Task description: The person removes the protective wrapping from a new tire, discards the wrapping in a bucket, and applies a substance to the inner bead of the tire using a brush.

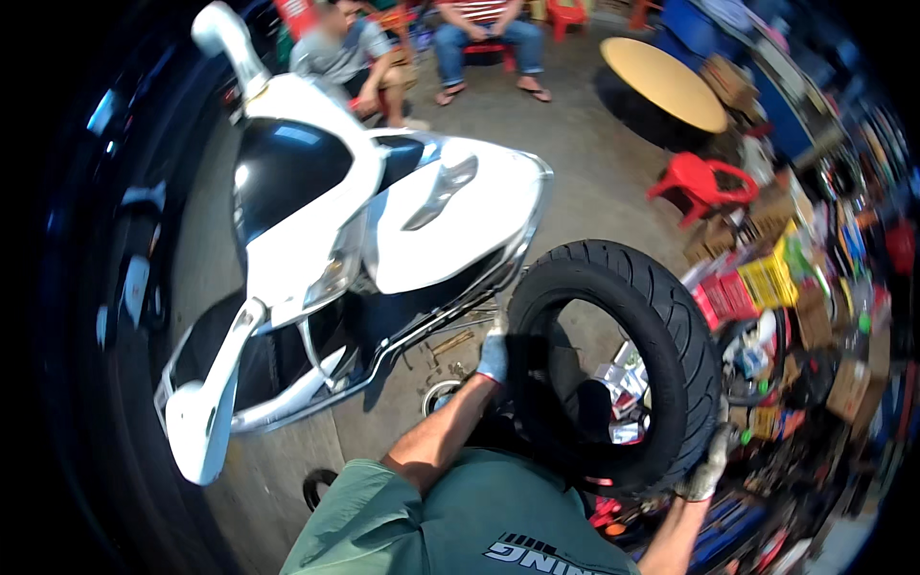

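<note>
Concrete workshop floor [575, 182], white scooter [383, 220] at left: black tyre [613, 369] held upright between gloved hands, left hand [494, 353] fingers curled on its far-left rim, right hand [707, 470] fingers clamped on its near-right tread.
</note>
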